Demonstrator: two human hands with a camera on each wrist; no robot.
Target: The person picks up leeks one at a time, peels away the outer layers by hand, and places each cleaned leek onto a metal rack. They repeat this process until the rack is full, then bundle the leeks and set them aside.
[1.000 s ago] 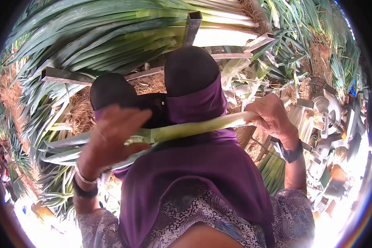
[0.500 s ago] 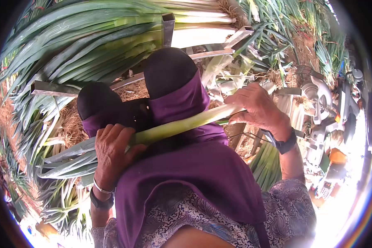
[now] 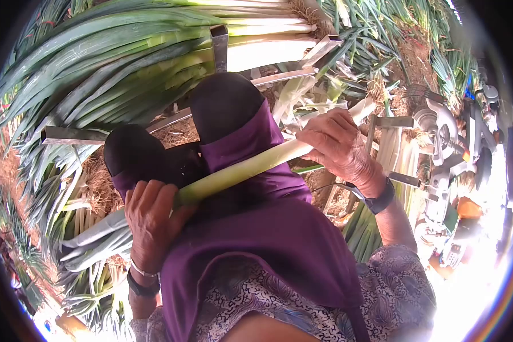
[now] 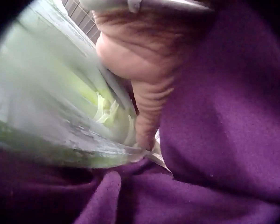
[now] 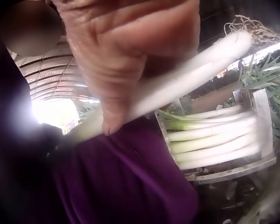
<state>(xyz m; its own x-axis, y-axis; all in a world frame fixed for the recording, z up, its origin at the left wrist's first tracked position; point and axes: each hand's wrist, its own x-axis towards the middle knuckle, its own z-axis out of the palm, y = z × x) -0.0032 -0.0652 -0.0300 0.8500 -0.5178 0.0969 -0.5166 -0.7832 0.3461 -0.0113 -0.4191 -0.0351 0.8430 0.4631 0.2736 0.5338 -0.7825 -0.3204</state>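
Note:
A single leek (image 3: 245, 176) lies slanted across the lap, over purple cloth. My left hand (image 3: 154, 219) grips its green part, with the thumb on the near side and the leaves trailing out to the left. In the left wrist view the thumb (image 4: 147, 121) points down beside the broad leaves (image 4: 42, 98). My right hand (image 3: 342, 148) holds the white shank, fingers over the top. The right wrist view shows the thumb on the shank (image 5: 177, 86), whose root end (image 5: 254, 32) sticks out past the hand.
Ahead of the knees, a metal frame (image 3: 219, 48) holds a large pile of leeks (image 3: 125, 51). To the right stands another frame (image 3: 396, 122) with leeks (image 3: 390, 151). Loose leaves (image 3: 293, 100) litter the ground. More leeks (image 3: 91, 293) lie at the left.
My left hand, raised and blurred over the leaves a second ago, has come down and grips the leek. My right hand still holds the white shank. The head view has shifted slightly.

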